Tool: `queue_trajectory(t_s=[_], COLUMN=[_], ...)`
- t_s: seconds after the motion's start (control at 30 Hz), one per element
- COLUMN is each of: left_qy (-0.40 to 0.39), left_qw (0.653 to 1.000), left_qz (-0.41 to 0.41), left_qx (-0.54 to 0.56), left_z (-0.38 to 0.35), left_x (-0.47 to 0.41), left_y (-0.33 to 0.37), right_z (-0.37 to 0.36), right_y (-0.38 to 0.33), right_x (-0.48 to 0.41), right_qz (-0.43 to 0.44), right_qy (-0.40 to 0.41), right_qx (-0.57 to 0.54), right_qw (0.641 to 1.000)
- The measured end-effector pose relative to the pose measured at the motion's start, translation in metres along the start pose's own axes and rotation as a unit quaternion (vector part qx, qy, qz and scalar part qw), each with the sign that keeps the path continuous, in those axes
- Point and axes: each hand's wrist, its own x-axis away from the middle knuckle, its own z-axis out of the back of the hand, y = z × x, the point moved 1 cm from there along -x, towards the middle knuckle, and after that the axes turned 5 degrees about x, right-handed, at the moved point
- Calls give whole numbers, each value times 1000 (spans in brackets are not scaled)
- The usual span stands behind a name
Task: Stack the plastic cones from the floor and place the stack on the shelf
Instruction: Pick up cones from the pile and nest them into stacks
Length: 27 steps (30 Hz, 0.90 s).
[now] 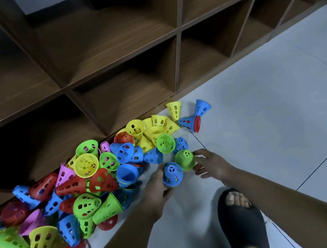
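A heap of perforated plastic cones (94, 177) in red, blue, green, yellow and pink lies on the floor along the foot of the shelf. My left hand (157, 186) grips a blue cone (172, 174) with its narrow top facing me. Just to its right stands a green cone (185, 160), and my right hand (209, 163) curls its fingers round that cone's right side. A brown wooden shelf (176, 31) with open cubbies fills the upper part of the view.
A few yellow cones (174, 110) and blue cones (200, 107) lie apart near the shelf's base. My foot in a black sandal (240, 218) stands on the light tiled floor (271, 96), which stretches to the right.
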Motion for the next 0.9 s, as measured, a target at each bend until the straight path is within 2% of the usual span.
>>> queue_trajectory(t_s=[0.07, 0.13, 0.23, 0.33, 0.37, 0.47, 0.57, 0.67, 0.8, 0.9], left_qy=[7, 25, 17, -32, -46, -76, -81, -110, -115, -96], left_qw=[997, 980, 925, 879, 859, 762, 696, 631, 596, 581], left_qz=[10, -2, -71, -136, -163, -264, -321, -342, -364, -387], left_qx=[-72, -199, -373, -456, -484, -587, -637, -688, -707, -709], left_z=[2, 4, -5, -28, -37, -62, -75, -82, -88, -92], left_x=[-13, -26, -41, -50, -54, -62, -74, -86, -97, -105], left_y=[7, 21, 54, 86, 94, 105, 100, 90, 83, 79], right_z=[8, 16, 27, 36, 38, 41, 39, 37, 37, 42], right_y=[-5, -10, -21, -36, -41, -53, -55, -50, -43, -41], right_x=[-9, -17, -31, -45, -48, -57, -66, -75, -80, -76], right_qz=[-2, -6, 4, 44, 66, 133, 163, 169, 184, 184], right_qy=[3, 7, 32, 77, 98, 173, 212, 203, 184, 205], right_qx=[25, 70, 151, 239, 268, 313, 307, 307, 312, 288], right_qw=[1000, 997, 988, 967, 956, 924, 913, 914, 914, 917])
